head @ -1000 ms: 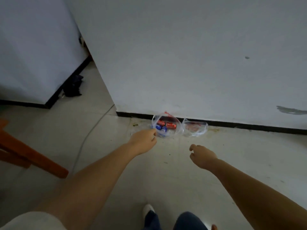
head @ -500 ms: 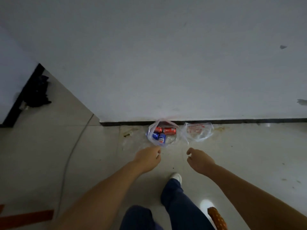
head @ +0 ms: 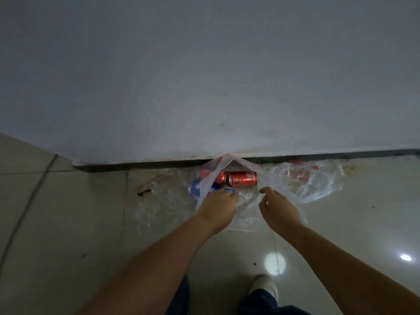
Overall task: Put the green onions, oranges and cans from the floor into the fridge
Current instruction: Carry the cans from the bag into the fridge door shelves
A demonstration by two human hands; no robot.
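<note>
Left hand (head: 217,206) closes on the blue can (head: 223,190) in the bag (head: 245,164), right hand (head: 278,209) open nr its rim: hold bag mouth wide w/ right, lift cans out.

A plain home interior, judging by the glossy pale floor tiles (head: 68,223), bare white painted wall (head: 204,76) and dark skirting strip (head: 136,165).

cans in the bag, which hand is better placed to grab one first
Left, probably. The left hand is already inside the clear bag, its fingers at the blue can. The right hand hangs open at the bag's edge, short of the red can.
</note>
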